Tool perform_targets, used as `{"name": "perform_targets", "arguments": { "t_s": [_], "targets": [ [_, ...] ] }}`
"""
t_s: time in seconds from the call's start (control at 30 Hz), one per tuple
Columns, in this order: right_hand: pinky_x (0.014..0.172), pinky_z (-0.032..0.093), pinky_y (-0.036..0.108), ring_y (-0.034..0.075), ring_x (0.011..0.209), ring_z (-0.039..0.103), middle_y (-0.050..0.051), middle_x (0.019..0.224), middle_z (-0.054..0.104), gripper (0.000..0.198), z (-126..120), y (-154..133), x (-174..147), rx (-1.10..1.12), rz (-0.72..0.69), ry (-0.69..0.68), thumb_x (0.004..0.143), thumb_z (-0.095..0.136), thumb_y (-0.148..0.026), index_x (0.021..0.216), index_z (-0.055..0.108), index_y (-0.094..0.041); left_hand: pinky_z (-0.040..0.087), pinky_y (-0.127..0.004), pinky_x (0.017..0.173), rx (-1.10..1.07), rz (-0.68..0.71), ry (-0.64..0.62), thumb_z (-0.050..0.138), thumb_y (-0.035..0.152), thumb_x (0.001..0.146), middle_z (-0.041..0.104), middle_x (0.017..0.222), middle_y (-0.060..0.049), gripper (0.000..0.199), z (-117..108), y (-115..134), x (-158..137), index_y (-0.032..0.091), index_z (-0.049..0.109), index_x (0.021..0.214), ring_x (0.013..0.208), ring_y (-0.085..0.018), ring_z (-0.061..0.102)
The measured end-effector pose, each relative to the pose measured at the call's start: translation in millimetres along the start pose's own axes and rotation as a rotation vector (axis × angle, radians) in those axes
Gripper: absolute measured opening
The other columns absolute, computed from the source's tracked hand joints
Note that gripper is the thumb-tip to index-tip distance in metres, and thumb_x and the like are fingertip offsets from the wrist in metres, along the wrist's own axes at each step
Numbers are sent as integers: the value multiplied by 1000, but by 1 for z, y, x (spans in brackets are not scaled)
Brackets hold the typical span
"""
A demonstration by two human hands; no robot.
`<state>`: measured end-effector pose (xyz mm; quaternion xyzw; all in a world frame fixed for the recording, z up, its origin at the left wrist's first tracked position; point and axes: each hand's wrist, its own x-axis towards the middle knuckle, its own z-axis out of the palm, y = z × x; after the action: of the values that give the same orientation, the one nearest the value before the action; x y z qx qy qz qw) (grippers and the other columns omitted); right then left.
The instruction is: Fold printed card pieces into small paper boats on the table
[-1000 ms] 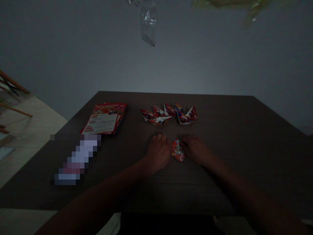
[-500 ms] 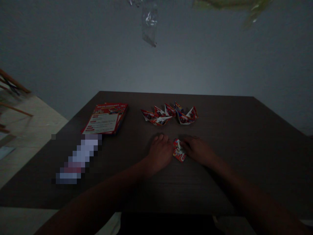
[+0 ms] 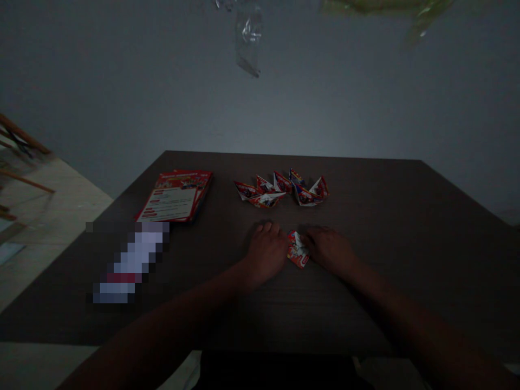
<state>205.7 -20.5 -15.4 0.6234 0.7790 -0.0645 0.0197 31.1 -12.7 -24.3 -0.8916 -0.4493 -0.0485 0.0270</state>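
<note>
A small folded paper [image 3: 299, 255], printed red and white with colourful pictures, lies on the table between my two hands. At its left edge is my left hand [image 3: 268, 252], fingers curled together against the tabletop and the inner side holding the paper. From the right, my right hand [image 3: 328, 248] has its thumb and bent fingers on the paper's upper right part. Its fingertips are partly hidden in the dim light. Beyond my hands stand several folded paper boats [image 3: 266, 199] of the same print, with another boat [image 3: 309, 195] at their right end.
A stack of red and white printed leaflets [image 3: 174, 197] lies at the left of the dark table [image 3: 390, 216]. In front of it is a long pixelated object [image 3: 134, 262]. The table's far edge meets a grey wall [image 3: 284, 114], where clear plastic [image 3: 248, 40] hangs.
Almost nothing differs. My right thumb and fingers have shifted very slightly on the folded paper, while my left hand stays in place.
</note>
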Motion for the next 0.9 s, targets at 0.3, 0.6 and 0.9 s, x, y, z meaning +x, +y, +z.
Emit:
{"name": "perform_targets", "arguments": {
  "t_s": [0.3,0.6,0.9],
  "targets": [
    [74,39,32,23,84,63,11,90,68,35,0,-1,-2,-47,19,25,94,31,-38,93,60,-18,38,-38,79,-26,-20,5,39,24,90,58,95,-11,25,-3,1,-1,13,62,91,93,-23,50],
    [73,39,30,22,84,62,11,89,67,41,-5,0,-4,28,-5,2,93,30,-45,92,60,-17,37,-38,80,-14,-39,34,40,30,91,58,94,-11,29,0,1,-2,13,64,89,93,-23,50],
    [67,38,28,20,76,61,8,86,67,36,-8,4,-3,158,-22,-34,88,40,-48,89,60,-18,37,-38,80,-5,-38,28,38,28,91,59,96,-11,28,0,1,0,13,62,92,93,-24,50]
  ]
}}
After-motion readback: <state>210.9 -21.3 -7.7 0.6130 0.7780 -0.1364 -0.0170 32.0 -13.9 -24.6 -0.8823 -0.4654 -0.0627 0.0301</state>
